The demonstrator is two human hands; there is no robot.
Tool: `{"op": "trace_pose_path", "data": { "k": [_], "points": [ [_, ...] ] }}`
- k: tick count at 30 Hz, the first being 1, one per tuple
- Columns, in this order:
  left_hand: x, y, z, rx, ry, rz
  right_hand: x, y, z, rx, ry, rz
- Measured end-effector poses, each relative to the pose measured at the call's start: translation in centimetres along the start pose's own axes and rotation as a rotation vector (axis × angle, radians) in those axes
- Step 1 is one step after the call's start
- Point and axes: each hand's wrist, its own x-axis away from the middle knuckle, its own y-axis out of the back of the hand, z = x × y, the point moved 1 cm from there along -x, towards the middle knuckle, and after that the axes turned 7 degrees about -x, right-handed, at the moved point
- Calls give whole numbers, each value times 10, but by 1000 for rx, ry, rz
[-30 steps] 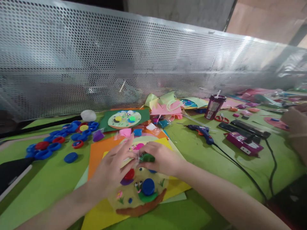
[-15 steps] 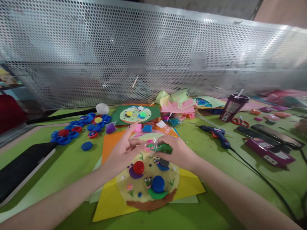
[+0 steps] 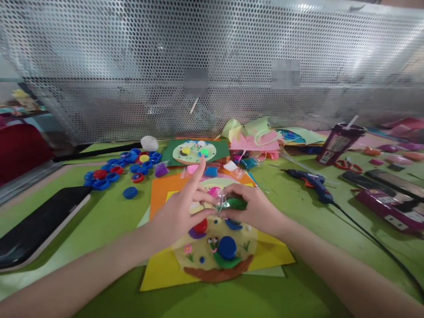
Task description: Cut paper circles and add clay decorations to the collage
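My right hand [image 3: 253, 211] is closed around a small clear bag of green clay [image 3: 236, 203]. My left hand [image 3: 180, 212] meets it from the left, thumb and middle fingers pinching the bag's crinkled open end while the forefinger sticks up. Both hands hover over a round pale craft disc [image 3: 217, 247] on yellow paper [image 3: 165, 269]. The disc carries a red bottle cap [image 3: 200, 226], a blue bottle cap [image 3: 227, 247] on a green clay snail body, small flowers and a brown clay strip along its near edge.
Several blue and red bottle caps [image 3: 114, 170] lie at the left with a white clay lump [image 3: 149, 143]. A second decorated disc [image 3: 194, 151] sits on green paper behind. A blue glue gun [image 3: 311, 181] with its black cord, a purple cup [image 3: 338, 143], scissors and a dark tablet [image 3: 36, 227] surround the paper. A perforated metal screen backs the table.
My hands stay together on the green clay bag; the left forefinger has lifted upward. The camera has turned left, so everything sits further right in view.
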Motion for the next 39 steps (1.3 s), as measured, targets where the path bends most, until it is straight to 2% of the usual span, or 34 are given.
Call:
{"op": "trace_pose_path", "data": {
  "k": [3, 7, 9, 11, 14, 16, 20, 26, 31, 36, 39],
  "points": [
    [-1, -1, -2, 1, 12, -48, 0, -1, 3, -6, -24, 22],
    [0, -8, -9, -39, -46, -16, 0, -4, 5, -30, 57, 103],
    [-1, -6, -10, 28, -46, -41, 1, -4, 5, -53, 87, 95],
    [-6, 2, -6, 212, 44, -166, 0, 1, 4, -57, 85, 10],
    [-15, 19, 11, 542, 201, -414, -4, 18, -1, 13, 29, -170],
    [-20, 25, 25, 607, 287, -460, -8, 33, -9, 104, -35, -242],
    [-20, 22, 39, 585, 390, -344, -18, 55, -29, 234, -160, -274],
    [-10, 10, 24, 510, 415, -170, -21, 62, -51, 307, -268, -253],
    [-8, 9, 16, 440, 392, -166, -19, 60, -59, 366, -266, -228],
    [-7, 5, 17, 388, 355, -128, -22, 62, -52, 466, -165, -342],
    [-5, 1, 20, 351, 325, -81, -21, 62, -44, 486, -100, -355]
  ]
}}
